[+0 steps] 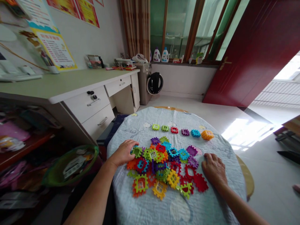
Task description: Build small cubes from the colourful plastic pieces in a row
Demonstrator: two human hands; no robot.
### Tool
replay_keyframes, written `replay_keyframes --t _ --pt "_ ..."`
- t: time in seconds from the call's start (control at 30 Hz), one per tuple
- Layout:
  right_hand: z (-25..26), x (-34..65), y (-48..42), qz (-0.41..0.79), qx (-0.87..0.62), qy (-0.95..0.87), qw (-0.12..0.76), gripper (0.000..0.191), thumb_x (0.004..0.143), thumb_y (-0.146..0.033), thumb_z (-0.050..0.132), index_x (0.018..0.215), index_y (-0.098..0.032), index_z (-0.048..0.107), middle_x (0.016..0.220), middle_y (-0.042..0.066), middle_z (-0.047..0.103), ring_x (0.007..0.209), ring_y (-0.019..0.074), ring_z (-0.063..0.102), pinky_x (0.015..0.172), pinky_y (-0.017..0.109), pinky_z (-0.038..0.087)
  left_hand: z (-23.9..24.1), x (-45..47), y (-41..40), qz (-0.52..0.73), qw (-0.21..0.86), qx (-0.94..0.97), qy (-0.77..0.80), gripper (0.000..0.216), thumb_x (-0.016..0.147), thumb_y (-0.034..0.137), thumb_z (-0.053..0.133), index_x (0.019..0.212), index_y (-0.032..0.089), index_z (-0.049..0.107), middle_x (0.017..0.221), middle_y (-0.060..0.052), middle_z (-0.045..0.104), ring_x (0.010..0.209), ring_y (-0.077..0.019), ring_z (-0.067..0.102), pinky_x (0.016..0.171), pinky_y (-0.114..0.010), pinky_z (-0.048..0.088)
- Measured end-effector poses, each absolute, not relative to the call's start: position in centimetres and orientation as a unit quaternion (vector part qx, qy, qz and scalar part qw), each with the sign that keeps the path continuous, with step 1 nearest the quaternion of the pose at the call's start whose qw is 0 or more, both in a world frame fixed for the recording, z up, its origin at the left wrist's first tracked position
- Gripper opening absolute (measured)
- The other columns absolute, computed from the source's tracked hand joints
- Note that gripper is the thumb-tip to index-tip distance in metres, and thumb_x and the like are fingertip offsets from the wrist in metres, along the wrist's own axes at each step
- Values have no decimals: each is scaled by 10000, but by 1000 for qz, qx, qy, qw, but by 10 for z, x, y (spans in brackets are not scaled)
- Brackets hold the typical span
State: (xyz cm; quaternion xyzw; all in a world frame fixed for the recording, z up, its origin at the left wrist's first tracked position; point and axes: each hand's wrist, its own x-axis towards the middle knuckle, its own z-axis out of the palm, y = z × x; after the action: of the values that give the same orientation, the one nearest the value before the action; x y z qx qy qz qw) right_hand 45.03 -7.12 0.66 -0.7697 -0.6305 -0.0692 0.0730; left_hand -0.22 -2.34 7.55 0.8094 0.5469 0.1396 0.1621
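Grip of left hand (123,153) unclear where it overlaps block pile (164,162).

The heap of puzzle tiles (164,165) is hard plastic, smooth and a little glossy, and the 6 tiles in the row (180,131) look the same. The table cover (145,203) under them is a quilted cloth, matt, with stitched lines. At its right side the table edge (248,179) shows varnished wood. The desk top (65,82) is smooth and matt, and its drawer handles (92,101) are shiny metal. The floor (264,168) is glossy and reflects light. The wall posters (55,47) are glossy paper.
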Motion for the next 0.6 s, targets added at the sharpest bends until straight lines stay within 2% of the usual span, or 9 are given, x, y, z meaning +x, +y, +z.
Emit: replay_keyframes --t 0.23,0.43,0.6 --pt "5 452 -71 -67 -771 -629 72 317 888 -239 432 1163 -172 575 1173 122 579 1034 277 523 853 392 391 72 -3 -23 82 190 813 544 658 593 201 598 1251 208 570 1329 -85 582 1282 -270 473 1108 -387 348" --pt "3 453 -70 -72 -769 -631 69 317 878 -243 447 1164 -178 568 1167 120 582 1024 272 523 846 385 388 73 3 -22 65 178 820 541 636 571 102 548 1188 236 623 1256 -48 645 1253 -259 500 1103 -387 357" --pt "2 453 -71 -76 -767 -632 73 315 870 -238 453 1156 -178 571 1165 123 587 1017 273 525 847 386 389 72 5 -20 62 171 829 529 667 562 72 530 1200 246 615 1290 -30 631 1280 -257 482 1132 -408 317"
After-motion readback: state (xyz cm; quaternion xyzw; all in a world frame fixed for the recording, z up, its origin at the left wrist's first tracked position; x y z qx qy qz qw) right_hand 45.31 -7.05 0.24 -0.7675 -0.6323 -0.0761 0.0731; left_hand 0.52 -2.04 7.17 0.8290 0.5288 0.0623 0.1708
